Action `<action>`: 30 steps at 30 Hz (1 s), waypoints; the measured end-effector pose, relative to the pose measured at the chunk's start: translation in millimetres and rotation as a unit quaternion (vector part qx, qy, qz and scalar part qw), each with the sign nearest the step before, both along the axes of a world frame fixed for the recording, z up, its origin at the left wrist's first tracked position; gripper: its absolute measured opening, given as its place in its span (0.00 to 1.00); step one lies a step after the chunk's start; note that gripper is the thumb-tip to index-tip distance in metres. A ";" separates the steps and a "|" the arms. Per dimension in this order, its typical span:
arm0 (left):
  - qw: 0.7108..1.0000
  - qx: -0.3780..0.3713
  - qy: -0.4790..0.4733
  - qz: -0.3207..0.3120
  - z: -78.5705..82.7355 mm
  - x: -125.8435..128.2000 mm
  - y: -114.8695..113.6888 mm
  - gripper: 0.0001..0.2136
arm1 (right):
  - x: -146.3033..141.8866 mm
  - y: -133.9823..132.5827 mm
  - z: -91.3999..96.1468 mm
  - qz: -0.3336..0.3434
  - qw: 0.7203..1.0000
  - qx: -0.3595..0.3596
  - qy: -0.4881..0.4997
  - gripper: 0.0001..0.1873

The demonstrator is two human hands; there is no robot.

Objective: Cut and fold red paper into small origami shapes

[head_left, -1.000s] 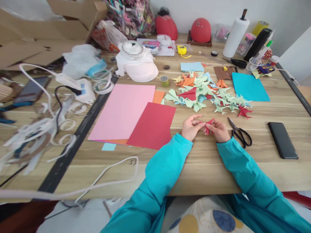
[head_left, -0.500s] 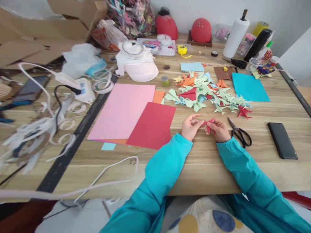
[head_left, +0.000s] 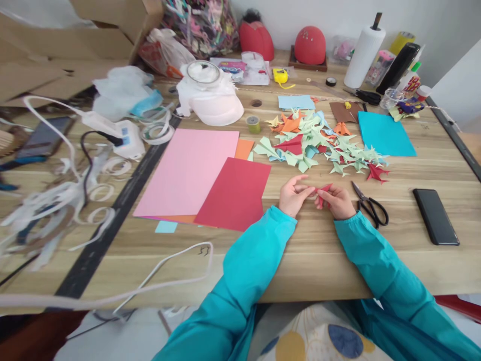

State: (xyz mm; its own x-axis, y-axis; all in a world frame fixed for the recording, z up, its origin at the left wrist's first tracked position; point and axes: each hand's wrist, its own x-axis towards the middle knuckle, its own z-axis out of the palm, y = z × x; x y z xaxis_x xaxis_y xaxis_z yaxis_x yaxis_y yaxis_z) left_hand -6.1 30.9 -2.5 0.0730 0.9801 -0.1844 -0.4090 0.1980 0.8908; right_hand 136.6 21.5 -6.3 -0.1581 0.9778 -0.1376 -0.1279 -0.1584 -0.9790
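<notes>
both hands pinch a small red paper fold

the left hand and the right hand both grip a small folded red paper piece, fingertips closed on it just above the wooden table. black-handled scissors lie at 3 o'clock of the right hand. a heap of folded green, red and orange paper shapes sits at 12 o'clock. a dark red paper sheet lies at 9 o'clock.

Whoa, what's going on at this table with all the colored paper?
A person in teal sleeves sits at a wooden table and pinches a small red folded paper between the left hand and the right hand. Just beyond the hands lies a pile of folded paper shapes, mostly green with some red and orange. Black scissors lie right of the hands, and a red sheet and a pink sheet lie flat to their left.
</notes>
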 end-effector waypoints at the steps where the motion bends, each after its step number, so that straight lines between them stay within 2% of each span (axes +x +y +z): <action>1: 1.000 0.000 -0.001 -0.002 -0.5 0.0 0.2 0.26 | 0.3 0.4 -1.1 0.001 1.000 0.000 0.004 0.13; 15: 0.999 0.041 0.011 -0.031 -0.8 -1.3 0.3 0.24 | 2.4 2.2 -7.4 -0.003 0.999 0.001 0.037 0.13; 22: 0.999 0.031 -0.006 0.010 0.4 0.6 0.1 0.22 | 1.2 1.7 -5.2 -0.013 0.999 -0.007 0.039 0.13; 30: 0.998 0.041 0.031 0.028 0.4 1.1 0.9 0.19 | 1.4 0.7 -4.4 -0.008 1.000 0.005 0.024 0.13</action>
